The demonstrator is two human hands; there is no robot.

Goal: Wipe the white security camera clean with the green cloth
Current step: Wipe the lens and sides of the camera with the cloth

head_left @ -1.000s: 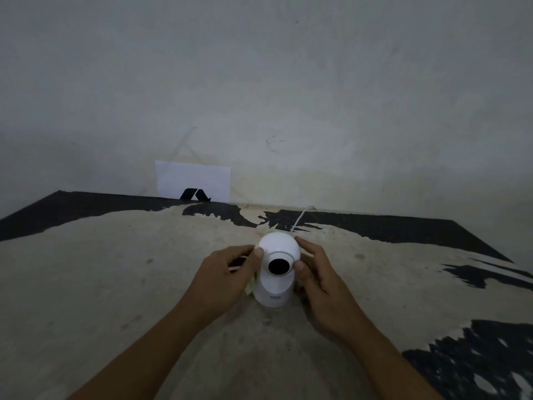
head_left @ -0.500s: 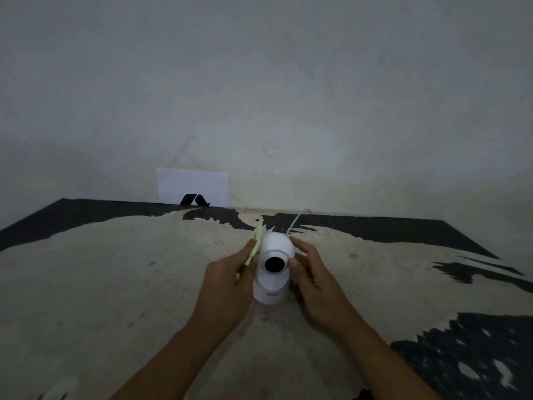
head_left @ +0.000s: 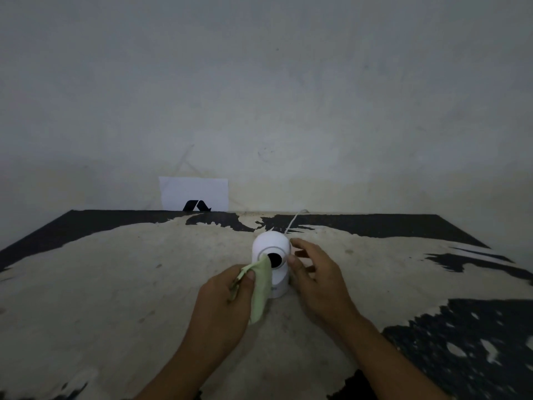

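The white security camera [head_left: 272,262] stands upright near the middle of the worn, beige-and-black table [head_left: 115,284], its dark lens facing the viewer. The left hand [head_left: 223,301] pinches the green cloth [head_left: 261,287] between thumb and fingers [head_left: 250,275]; the cloth's upper corner touches the left rim of the lens and the rest hangs down over the front of the base. The right hand [head_left: 315,280] sits just beside the camera's right flank, fingers spread and loosely curled, thumb tip touching the head. A thin white cable [head_left: 294,222] runs from behind the camera toward the wall [head_left: 288,96]. A white card [head_left: 193,194] with a black mark leans against that wall, well apart to the left.
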